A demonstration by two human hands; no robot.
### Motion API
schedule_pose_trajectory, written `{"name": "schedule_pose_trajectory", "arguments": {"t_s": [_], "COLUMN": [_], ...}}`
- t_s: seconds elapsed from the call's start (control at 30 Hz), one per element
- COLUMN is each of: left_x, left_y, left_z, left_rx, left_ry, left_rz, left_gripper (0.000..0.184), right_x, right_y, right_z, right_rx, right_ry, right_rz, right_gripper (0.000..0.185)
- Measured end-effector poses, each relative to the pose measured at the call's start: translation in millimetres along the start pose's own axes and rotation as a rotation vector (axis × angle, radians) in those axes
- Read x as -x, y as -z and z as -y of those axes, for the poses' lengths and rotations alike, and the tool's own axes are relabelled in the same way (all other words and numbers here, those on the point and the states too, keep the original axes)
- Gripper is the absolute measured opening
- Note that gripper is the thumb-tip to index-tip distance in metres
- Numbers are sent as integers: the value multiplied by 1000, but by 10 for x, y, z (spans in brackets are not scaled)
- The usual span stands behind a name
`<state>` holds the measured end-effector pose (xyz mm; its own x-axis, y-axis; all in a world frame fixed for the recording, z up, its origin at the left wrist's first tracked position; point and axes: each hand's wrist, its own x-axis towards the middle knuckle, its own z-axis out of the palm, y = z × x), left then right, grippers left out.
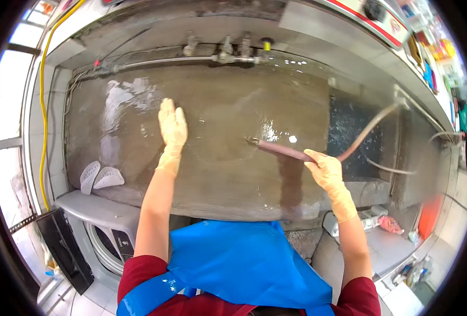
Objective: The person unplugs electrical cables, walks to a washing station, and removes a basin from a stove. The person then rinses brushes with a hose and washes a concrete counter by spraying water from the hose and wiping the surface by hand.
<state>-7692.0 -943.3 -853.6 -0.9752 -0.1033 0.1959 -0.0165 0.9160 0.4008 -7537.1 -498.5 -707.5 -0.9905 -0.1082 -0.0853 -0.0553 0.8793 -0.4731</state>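
My right hand [326, 169], in a pale yellow rubber glove, is closed around a reddish-brown hose [286, 150]. The hose's end points left, and water comes out of it over a wet grey slab [217, 184]. In a matching glove, my left hand [172, 125] is spread flat over the left half of the slab, fingers pointing away from me. Whether its palm touches the surface I cannot tell. Wet sheen and bright reflections lie near the hose's end and at the far left.
Taps on a pipe [225, 52] run along the back wall. Two white perforated pieces [101, 176] lie at the slab's left front. A dark water basin [354, 137] adjoins on the right. A grey washing machine [104, 226] stands front left; a yellow hose [43, 105] hangs beside the window.
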Motion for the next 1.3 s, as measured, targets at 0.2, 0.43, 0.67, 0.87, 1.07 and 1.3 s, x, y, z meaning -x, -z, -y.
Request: {"name": "schedule_pose_trajectory", "arguments": {"t_s": [0.2,0.43,0.67,0.87,1.07,1.3], "left_x": [5,680,1028,728,855,1845], "left_y": [-888,-1339,-729,42,760,807], "left_z": [-1934,-3946,-3696,-838,503,-531], "left_rx": [64,167,785,1,-383,-337], "left_ry": [-155,-436,-531,-74,528,-55], "left_rz": [181,560,590,-23,122,489], "left_gripper": [57,63,47,62,81,94], "right_x": [522,912,1000,738,381,564], "right_y": [4,37,144,208,251,298], "right_z": [-332,-591,-620,-331,-150,-223], "right_rx": [45,28,73,16,-5,28], "right_ry": [-28,-45,40,171,297,260], "right_rz": [-11,39,77,6,22,103], "right_gripper": [35,32,33,33,33,33]}}
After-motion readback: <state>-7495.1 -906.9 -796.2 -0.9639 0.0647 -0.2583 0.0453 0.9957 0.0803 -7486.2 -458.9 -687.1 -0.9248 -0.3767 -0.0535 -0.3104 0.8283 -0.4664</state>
